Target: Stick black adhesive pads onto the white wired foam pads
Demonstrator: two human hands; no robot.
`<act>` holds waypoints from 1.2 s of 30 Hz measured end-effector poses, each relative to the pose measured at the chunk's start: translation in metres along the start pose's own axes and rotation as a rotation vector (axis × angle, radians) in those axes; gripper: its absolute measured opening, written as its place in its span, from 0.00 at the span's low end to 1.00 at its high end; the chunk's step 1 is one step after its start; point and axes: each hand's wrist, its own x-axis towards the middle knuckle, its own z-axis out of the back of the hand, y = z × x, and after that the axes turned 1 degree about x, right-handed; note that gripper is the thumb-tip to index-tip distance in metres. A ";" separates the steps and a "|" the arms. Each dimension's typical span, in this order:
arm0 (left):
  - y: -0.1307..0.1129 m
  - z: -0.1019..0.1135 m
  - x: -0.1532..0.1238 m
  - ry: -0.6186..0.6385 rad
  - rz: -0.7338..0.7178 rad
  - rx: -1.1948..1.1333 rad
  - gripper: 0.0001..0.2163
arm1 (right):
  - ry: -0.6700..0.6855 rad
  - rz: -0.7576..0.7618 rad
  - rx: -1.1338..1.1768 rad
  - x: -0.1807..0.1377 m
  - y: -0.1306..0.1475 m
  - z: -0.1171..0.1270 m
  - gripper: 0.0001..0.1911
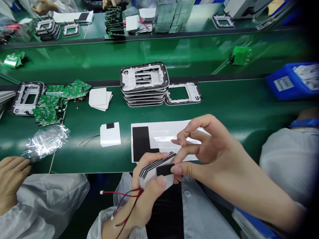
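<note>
At the 6 o'clock edge of the green table (224, 99), the left hand (146, 202) is closed around a stack of white pads (152, 170) with red wires (124, 199) hanging below, while the right hand (211, 149) pinches narrowly on a black strip (164, 170) lying on the top pad. Just beyond, toward 12 o'clock, lies a white sheet (164, 136) bearing black patches, and further on stands a pile of plastic frames (144, 83). A blue bin (272, 81) at 2 o'clock holds white printed sheets (306, 71); circuit boards (57, 103) lie loose at 10 o'clock.
</note>
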 end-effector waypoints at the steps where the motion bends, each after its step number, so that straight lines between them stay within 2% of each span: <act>1: 0.000 0.000 0.000 0.004 0.008 -0.008 0.16 | 0.000 -0.003 0.000 0.000 0.000 0.000 0.23; 7: 0.001 0.001 -0.001 0.017 0.052 -0.014 0.17 | -0.001 -0.010 -0.001 -0.001 0.002 -0.001 0.24; 13: 0.000 0.001 -0.001 0.001 0.018 0.023 0.15 | 0.016 0.001 -0.016 0.001 0.000 -0.002 0.22; 16: -0.005 -0.003 0.000 0.008 0.064 -0.010 0.14 | 0.022 -0.002 -0.014 0.001 0.000 -0.002 0.22; 20: -0.007 -0.009 0.002 -0.051 0.035 -0.049 0.14 | 0.005 -0.023 0.005 0.001 0.000 -0.002 0.23; 28: -0.006 -0.011 0.003 -0.080 0.046 -0.054 0.13 | -0.001 -0.016 -0.011 -0.001 -0.004 -0.003 0.21; 36: -0.008 -0.010 0.008 -0.053 0.048 -0.020 0.11 | 0.012 -0.058 -0.067 -0.003 -0.004 -0.005 0.21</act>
